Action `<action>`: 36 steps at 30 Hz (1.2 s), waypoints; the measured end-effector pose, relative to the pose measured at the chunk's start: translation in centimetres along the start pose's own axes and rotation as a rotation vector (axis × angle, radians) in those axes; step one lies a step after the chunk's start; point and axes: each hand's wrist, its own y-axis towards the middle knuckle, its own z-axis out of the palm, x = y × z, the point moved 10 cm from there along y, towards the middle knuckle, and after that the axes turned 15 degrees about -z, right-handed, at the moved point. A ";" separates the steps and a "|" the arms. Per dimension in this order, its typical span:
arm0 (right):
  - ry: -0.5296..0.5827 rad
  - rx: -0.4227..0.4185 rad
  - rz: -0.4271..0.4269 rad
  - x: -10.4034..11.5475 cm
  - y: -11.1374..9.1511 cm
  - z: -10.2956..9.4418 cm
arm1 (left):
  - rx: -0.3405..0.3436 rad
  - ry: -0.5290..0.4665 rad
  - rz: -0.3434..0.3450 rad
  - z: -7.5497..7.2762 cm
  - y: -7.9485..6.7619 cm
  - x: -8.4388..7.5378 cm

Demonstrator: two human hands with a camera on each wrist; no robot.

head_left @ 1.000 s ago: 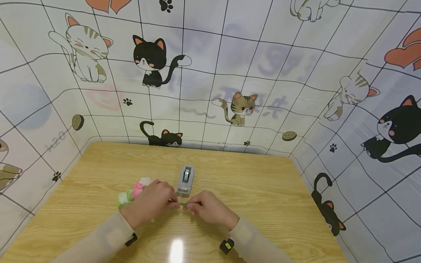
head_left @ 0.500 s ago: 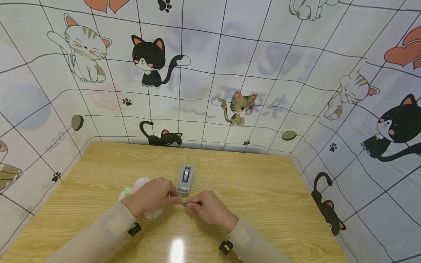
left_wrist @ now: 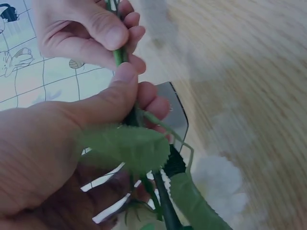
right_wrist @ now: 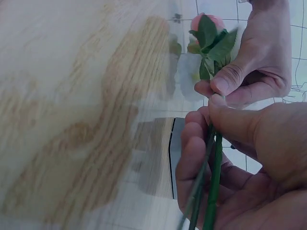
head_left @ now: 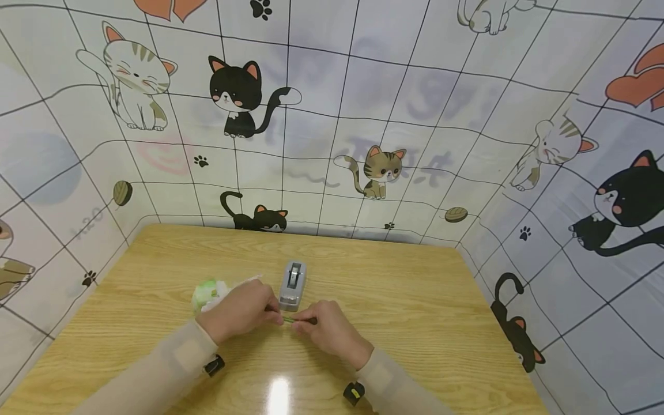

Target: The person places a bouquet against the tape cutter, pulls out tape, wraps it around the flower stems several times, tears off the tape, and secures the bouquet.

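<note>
Clearly, pinched green stems (right_wrist: 212, 201) span left hand (head_left: 241, 311) and right hand (head_left: 332, 327).

Legible text: none was found. Cat-printed wall covering (head_left: 316, 69): bore faint violet characters (head_left: 438, 97) at the back and small grey characters (head_left: 88, 223) at left, all too blurred to read.

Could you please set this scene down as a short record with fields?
Left hand: the left hand pinches the green stems
Right hand: the right hand grips the same stems, close beside the left
Flowers: a pink bloom and a light green bloom, on the left hand's side
Foliage: green leaves beside the left hand
Nearby: grey tape dispenser on the table, just beyond the hands
Surface: wood-grain table
Background: cat-print backdrop
</note>
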 end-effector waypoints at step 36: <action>-0.007 0.012 0.021 -0.5 0.6 -0.4 | -0.059 0.029 -0.072 -0.5 0.6 -0.4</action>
